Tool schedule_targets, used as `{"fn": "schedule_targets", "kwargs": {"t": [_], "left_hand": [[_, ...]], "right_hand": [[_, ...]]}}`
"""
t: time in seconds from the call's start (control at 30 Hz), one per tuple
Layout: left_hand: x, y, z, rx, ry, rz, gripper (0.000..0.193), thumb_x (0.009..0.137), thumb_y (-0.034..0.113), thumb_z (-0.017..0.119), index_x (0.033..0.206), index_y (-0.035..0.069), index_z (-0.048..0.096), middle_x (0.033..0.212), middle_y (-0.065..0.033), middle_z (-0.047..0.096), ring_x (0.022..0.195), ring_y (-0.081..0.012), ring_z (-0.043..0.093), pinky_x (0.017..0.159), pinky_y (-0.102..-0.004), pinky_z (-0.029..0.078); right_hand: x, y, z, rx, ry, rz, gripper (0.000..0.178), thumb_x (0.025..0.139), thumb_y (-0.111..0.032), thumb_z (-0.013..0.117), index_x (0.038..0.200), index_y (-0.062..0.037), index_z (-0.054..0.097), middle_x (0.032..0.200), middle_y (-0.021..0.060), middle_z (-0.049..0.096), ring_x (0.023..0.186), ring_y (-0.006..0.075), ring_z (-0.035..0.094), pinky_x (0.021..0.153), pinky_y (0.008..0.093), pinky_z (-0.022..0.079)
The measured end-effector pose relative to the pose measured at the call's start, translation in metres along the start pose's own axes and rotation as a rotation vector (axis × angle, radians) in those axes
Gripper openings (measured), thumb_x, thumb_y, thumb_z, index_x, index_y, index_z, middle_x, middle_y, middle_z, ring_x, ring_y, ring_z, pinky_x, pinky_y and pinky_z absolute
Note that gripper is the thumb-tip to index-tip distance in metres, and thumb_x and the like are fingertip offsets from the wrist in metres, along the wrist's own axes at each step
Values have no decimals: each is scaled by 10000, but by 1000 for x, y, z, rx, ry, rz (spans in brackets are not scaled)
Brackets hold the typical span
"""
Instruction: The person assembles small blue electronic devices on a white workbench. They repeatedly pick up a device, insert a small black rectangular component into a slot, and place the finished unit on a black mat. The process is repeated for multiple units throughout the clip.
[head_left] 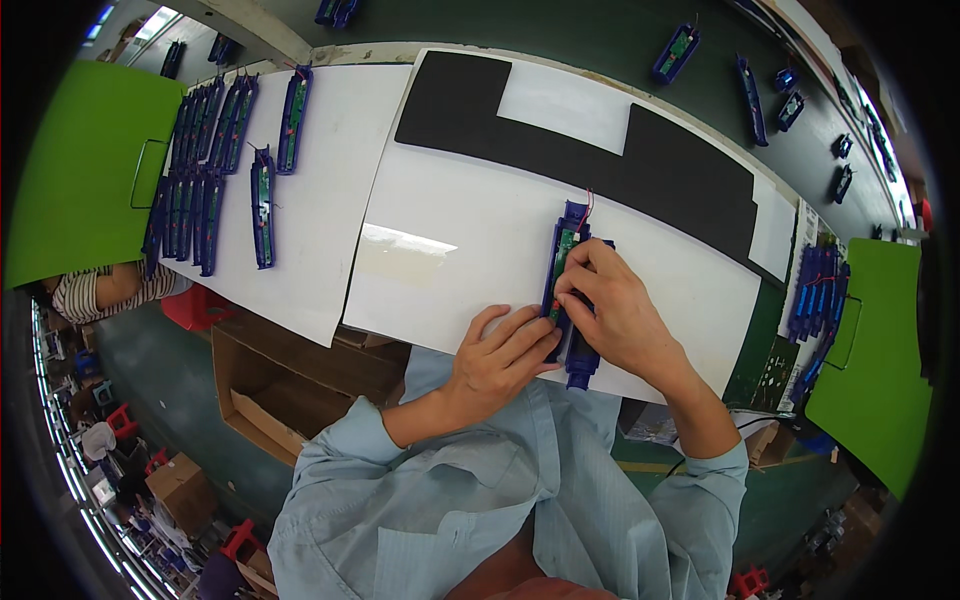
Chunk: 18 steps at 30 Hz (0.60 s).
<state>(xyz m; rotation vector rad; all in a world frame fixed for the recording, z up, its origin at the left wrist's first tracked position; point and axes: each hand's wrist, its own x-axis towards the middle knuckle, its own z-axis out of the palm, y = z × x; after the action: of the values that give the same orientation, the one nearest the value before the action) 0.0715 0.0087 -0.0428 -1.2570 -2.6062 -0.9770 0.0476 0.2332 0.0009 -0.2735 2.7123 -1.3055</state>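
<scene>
In front of me on the white board lies a long blue plastic casing (552,262) with a green circuit board (567,243) inside. Red wires rise from its far end. My left hand (500,358) holds the casing's near end, fingertips against its left side. Over the middle of the circuit board, my right hand (612,305) has thumb and forefinger pinched together; whatever is between them is too small to make out. A second blue casing part (581,368) lies alongside on the right, partly hidden under the right hand.
Rows of blue casings with circuit boards (208,215) lie on the left, beside a green panel (95,170). More blue parts (815,295) are stacked at right. A black mat (580,160) borders the work area's far side. Below the table stands a cardboard box (250,375).
</scene>
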Motion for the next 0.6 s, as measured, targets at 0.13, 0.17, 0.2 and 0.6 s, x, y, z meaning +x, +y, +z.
{"fn": "schedule_targets", "kwargs": {"t": [0.13, 0.17, 0.2, 0.6], "left_hand": [[0, -1, 0, 4, -1, 3, 486, 786, 301, 886, 1216, 109, 763, 1275, -25, 718, 1246, -241, 668, 1098, -457, 453], [1, -1, 0, 5, -3, 5, 485, 786, 302, 885, 1214, 110, 763, 1272, -23, 720, 1245, -240, 670, 1098, -456, 453], [1, -1, 0, 6, -1, 10, 486, 784, 301, 883, 1212, 106, 761, 1297, -33, 713, 1244, -244, 668, 1095, -456, 455], [29, 6, -30, 83, -280, 124, 412, 845, 188, 840, 1194, 2, 722, 1461, -171, 629, 1202, -334, 650, 1024, -468, 531]], "right_hand": [[-8, 5, 5, -10, 43, -124, 73, 883, 18, 700, 949, 7, 674, 1109, 111, 615, 983, 323, 621, 858, 417, 541], [-10, 6, 7, -23, 52, -149, 86, 874, 24, 706, 951, 7, 674, 1117, 107, 620, 976, 322, 618, 851, 415, 540], [-12, 7, 8, -37, 63, -174, 99, 865, 30, 713, 953, 7, 674, 1126, 102, 626, 969, 322, 615, 844, 413, 539], [-84, -23, 15, -169, -34, 227, 883, 887, -255, 861, 1599, -7, 401, 1132, 200, 587, 856, 385, 679, 745, 467, 586]]}}
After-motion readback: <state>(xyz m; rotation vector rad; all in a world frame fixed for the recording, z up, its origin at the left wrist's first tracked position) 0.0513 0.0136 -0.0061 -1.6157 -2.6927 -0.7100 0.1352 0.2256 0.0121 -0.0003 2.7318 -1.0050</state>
